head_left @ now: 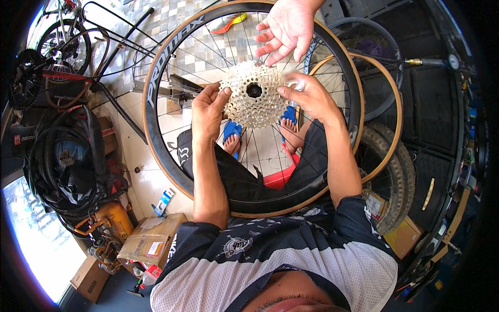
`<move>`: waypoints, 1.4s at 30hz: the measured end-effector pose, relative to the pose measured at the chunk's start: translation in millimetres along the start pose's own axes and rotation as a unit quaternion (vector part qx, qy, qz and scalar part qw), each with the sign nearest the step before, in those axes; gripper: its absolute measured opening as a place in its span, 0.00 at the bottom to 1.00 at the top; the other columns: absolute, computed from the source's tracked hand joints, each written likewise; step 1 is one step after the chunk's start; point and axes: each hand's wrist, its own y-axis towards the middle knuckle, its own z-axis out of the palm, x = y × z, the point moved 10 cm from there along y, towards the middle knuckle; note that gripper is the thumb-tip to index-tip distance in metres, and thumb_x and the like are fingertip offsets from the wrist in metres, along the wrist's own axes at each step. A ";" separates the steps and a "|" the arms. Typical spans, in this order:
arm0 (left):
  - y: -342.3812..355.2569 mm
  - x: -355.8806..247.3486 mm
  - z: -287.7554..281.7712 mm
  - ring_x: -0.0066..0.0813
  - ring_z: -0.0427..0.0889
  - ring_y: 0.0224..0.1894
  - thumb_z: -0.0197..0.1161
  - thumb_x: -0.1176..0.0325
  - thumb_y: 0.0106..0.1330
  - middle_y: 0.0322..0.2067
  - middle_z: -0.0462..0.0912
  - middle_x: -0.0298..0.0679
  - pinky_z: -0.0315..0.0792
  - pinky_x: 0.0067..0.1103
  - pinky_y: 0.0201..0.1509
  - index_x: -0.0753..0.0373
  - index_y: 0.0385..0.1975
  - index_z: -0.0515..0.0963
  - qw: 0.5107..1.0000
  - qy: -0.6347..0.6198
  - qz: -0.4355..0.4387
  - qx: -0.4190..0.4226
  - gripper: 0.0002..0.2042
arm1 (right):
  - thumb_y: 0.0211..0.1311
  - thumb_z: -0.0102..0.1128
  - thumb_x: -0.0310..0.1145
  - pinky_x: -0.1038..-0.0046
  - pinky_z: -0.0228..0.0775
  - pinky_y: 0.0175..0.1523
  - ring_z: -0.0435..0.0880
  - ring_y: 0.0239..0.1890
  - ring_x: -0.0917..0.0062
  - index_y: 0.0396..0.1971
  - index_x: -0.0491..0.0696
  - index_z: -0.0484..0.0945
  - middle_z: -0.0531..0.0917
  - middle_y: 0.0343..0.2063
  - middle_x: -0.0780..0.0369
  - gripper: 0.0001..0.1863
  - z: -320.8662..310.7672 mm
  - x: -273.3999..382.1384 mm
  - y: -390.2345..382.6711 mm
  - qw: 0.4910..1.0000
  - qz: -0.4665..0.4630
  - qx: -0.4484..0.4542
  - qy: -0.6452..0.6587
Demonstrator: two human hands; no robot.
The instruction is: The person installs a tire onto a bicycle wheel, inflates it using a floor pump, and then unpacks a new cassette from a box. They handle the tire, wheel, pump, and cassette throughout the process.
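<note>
A silvery bicycle cassette (241,110) with a dark centre sits at the middle of a spoked wheel, its largest toothed ring outermost. The wheel's black rim and tan-edged tyre (154,122) stretch across my lap. My left hand (209,108) is closed on the cassette's left edge, thumb on its near face. On the opposite edge, my right hand (315,99) pinches with the thumb in front; its other fingers are partly hidden and blurred. From the top, another person's open hand (287,30) reaches palm up, close above the cassette.
Blue sandals (232,130) show through the spokes. A cardboard box (150,240) and an orange tank (113,219) stand at lower left, below bundled black tyres (44,166). Knobbly tyres (397,179) stand at right. A bicycle (65,47) is at upper left.
</note>
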 end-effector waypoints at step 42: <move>-36.2 -50.8 56.7 0.58 0.62 0.71 0.83 0.45 0.49 0.68 0.67 0.53 0.59 0.49 0.74 0.50 0.62 0.80 0.775 0.550 0.310 -0.019 0.39 | 0.73 0.67 0.47 0.76 0.75 0.38 0.80 0.29 0.84 0.51 0.44 0.82 0.83 0.33 0.65 0.21 -28.3 41.7 -60.0 0.976 -0.032 -0.125 0.178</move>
